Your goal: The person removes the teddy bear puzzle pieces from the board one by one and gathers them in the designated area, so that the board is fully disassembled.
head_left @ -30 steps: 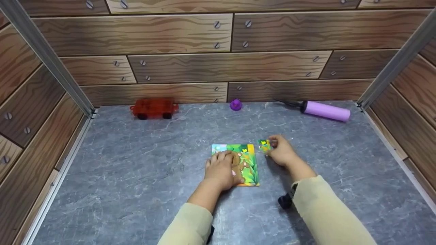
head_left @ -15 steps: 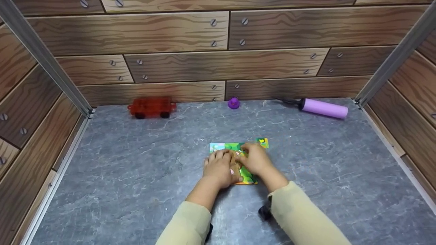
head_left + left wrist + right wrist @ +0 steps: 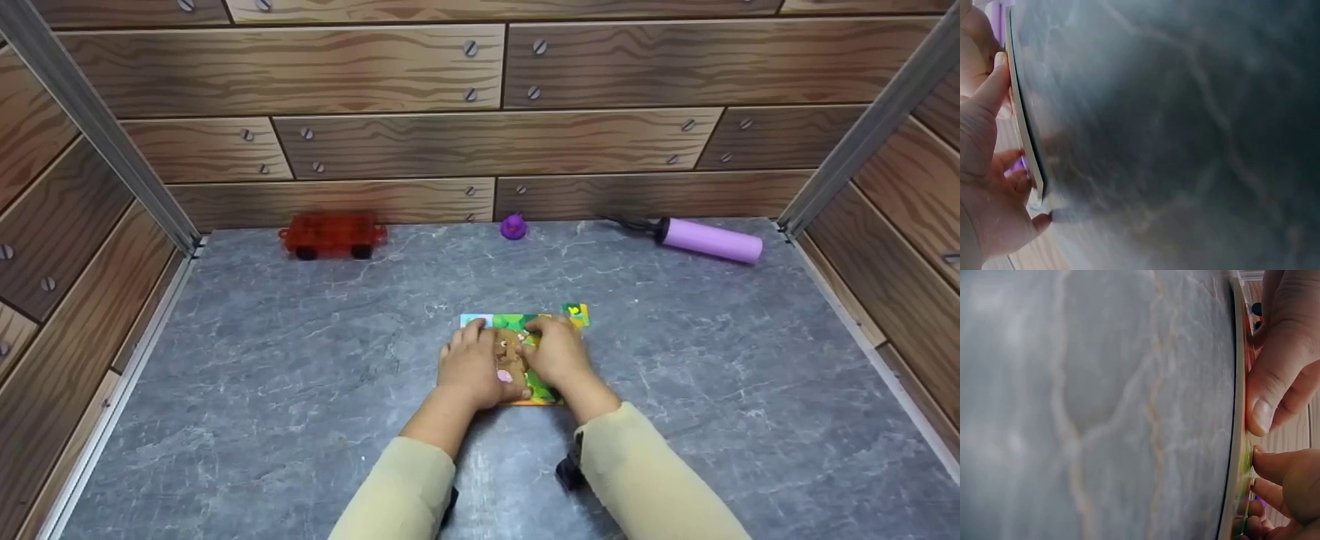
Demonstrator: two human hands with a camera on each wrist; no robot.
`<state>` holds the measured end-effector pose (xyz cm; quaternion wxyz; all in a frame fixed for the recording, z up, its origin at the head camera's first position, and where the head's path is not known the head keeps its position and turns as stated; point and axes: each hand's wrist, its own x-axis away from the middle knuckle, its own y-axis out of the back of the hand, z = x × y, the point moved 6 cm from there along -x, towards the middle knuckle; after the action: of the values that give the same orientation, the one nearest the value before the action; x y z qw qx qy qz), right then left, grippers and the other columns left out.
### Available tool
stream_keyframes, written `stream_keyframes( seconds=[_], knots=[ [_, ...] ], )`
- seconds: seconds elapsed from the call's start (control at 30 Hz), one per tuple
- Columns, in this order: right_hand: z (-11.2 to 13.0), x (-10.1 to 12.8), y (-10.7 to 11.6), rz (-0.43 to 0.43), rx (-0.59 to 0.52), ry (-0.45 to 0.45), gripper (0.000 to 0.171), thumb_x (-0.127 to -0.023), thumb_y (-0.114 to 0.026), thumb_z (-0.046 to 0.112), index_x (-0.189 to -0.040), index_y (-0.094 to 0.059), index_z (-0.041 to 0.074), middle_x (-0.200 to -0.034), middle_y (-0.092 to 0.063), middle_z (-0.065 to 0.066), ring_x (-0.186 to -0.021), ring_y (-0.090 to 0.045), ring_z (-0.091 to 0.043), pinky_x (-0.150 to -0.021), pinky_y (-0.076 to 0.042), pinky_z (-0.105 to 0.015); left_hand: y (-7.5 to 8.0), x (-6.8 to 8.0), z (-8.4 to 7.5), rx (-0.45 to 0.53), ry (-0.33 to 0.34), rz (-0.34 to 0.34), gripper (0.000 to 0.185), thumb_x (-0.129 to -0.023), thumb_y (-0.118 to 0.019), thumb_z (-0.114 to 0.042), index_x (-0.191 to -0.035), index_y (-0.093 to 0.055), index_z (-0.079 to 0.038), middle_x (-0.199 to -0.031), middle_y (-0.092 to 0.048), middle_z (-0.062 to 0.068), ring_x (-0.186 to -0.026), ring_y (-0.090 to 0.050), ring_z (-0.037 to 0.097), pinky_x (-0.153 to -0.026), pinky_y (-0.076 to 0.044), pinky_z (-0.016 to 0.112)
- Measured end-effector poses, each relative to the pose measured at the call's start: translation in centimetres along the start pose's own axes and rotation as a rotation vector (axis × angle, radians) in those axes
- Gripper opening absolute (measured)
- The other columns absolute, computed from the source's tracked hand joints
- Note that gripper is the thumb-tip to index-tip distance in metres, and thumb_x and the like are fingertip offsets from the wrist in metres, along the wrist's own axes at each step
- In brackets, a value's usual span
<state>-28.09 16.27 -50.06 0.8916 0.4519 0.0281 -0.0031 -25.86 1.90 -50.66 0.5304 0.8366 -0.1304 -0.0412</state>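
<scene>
A flat picture puzzle [image 3: 513, 360] with a brown animal on green lies on the grey table. My left hand [image 3: 469, 366] rests across its left side, fingers straight and spread. In the left wrist view, that thumb lies along the near edge of the puzzle board [image 3: 1026, 135]. My right hand [image 3: 559, 354] touches the right half of the picture with bent thumb and fingertips. The right wrist view shows these fingertips [image 3: 1256, 458] on the surface, apart from each other. A loose puzzle piece [image 3: 576, 313] with a yellow chick lies at the board's upper right corner.
At the back stand a red see-through toy car [image 3: 334, 235] and a small purple duck [image 3: 513, 226]. A lilac hand pump [image 3: 711, 241] with a black end lies at the back right. Wood-patterned walls [image 3: 390, 146] enclose three sides.
My right hand let go of the chick piece near the board's upper right corner and moved left onto the picture. My left hand shifted slightly left, showing more of the brown animal.
</scene>
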Motion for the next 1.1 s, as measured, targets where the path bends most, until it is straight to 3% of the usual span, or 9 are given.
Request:
stream_keyframes(
  seconds=[0.13,0.3,0.4,0.6,1.1],
  knots=[
    [0.1,0.0,-0.3,0.010,-0.020,-0.016,0.035,-0.089,-0.085,0.013,-0.119,-0.075,-0.002,-0.124,-0.069,-0.023,-0.122,-0.062,-0.042,-0.109,-0.047,-0.053,0.4,0.2,0.6,0.003,0.007,0.015,0.116,-0.069,-0.090,-0.069,-0.156,-0.047,-0.004,-0.164,-0.038,0.014,-0.151,-0.033,0.038,-0.119,-0.033,0.058],
    [0.0,0.1,-0.4,0.019,-0.029,-0.045,0.035,-0.090,-0.085,0.013,-0.119,-0.075,-0.001,-0.122,-0.069,-0.021,-0.121,-0.062,-0.041,-0.108,-0.048,-0.052,1.0,0.0,1.2,0.046,0.018,0.059,0.105,-0.074,-0.092,-0.059,-0.154,-0.051,-0.005,-0.164,-0.041,0.011,-0.150,-0.035,0.037,-0.118,-0.033,0.058],
    [-0.1,0.2,-0.5,0.019,-0.035,-0.053,0.035,-0.090,-0.085,0.013,-0.120,-0.074,-0.001,-0.123,-0.068,-0.021,-0.121,-0.062,-0.041,-0.108,-0.048,-0.052,1.1,-0.1,1.5,0.050,0.025,0.048,0.099,-0.074,-0.094,-0.053,-0.152,-0.055,-0.006,-0.161,-0.045,0.011,-0.147,-0.038,0.036,-0.116,-0.035,0.057],
    [-0.2,0.1,-0.3,0.022,-0.039,-0.066,0.037,-0.090,-0.084,0.013,-0.123,-0.073,0.000,-0.126,-0.066,-0.020,-0.124,-0.060,-0.041,-0.110,-0.046,-0.052,1.5,-0.1,1.4,0.029,0.028,0.021,0.102,-0.072,-0.095,-0.057,-0.152,-0.056,-0.007,-0.152,-0.051,0.012,-0.141,-0.043,0.037,-0.112,-0.039,0.057],
    [-0.2,0.2,-0.1,0.022,-0.046,-0.088,0.038,-0.091,-0.084,0.014,-0.125,-0.073,0.001,-0.125,-0.066,-0.018,-0.120,-0.061,-0.038,-0.105,-0.048,-0.051,1.2,-0.3,1.6,0.039,0.040,0.007,0.107,-0.069,-0.096,-0.058,-0.152,-0.051,-0.007,-0.149,-0.053,0.011,-0.136,-0.044,0.037,-0.112,-0.038,0.056]
  ],
)
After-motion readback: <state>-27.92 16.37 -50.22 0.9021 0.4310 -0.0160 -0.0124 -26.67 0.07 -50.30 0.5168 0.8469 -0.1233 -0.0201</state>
